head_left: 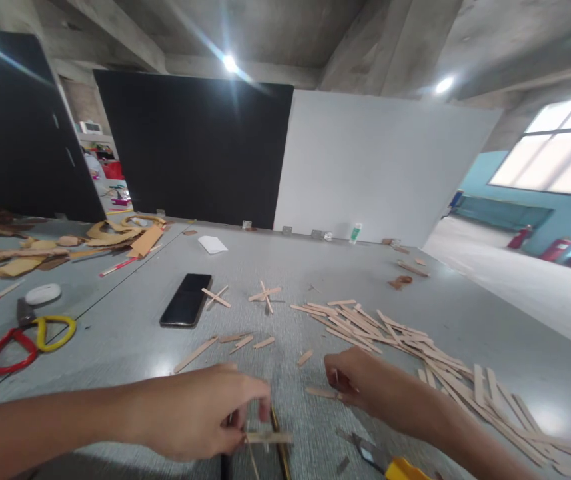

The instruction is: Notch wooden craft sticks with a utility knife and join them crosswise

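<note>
Left hand (205, 413) pinches a stick (269, 437) just above the surface (115, 333), right hand (360, 387) closes on the end of a second stick (321, 393) lying flat; fingertip grip is slight, so either stick could twist loose or snap

Table (315, 267): phone (186, 300) centre-left, scissors (30, 337) far left of it, cardboard scraps (110, 237) behind those, crossed sticks (265, 295) right of the phone, stick pile (390, 333) further right, bottle (356, 233) at the back edge, short stick (268, 437) nearest front.
</note>
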A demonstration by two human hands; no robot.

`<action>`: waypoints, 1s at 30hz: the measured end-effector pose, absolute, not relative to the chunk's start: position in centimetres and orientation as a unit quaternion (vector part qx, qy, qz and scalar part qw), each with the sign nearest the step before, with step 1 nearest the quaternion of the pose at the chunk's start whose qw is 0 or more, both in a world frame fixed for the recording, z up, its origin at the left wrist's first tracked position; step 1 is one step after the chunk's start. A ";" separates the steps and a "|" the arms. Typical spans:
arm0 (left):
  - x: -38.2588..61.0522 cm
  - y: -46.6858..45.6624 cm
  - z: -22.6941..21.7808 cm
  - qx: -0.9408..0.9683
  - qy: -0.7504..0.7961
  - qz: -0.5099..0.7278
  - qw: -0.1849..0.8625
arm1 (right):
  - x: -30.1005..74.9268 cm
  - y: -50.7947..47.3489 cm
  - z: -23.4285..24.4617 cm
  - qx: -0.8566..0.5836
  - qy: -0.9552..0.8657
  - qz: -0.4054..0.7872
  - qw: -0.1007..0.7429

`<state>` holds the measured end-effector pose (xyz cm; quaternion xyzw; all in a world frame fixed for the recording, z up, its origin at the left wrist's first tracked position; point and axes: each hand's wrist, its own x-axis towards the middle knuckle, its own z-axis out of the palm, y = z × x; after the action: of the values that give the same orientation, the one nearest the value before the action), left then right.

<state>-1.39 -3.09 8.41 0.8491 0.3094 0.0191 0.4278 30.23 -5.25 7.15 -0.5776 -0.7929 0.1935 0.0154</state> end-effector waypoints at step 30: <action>-1.6 -5.8 11.0 0.647 0.246 0.224 0.687 | 26.8 -9.9 13.9 -0.412 -0.627 0.508 0.422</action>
<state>-1.59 -5.83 10.96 0.6465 0.2457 0.2241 0.6866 26.80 -9.86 13.93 -0.4120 -0.6273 0.5082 0.4224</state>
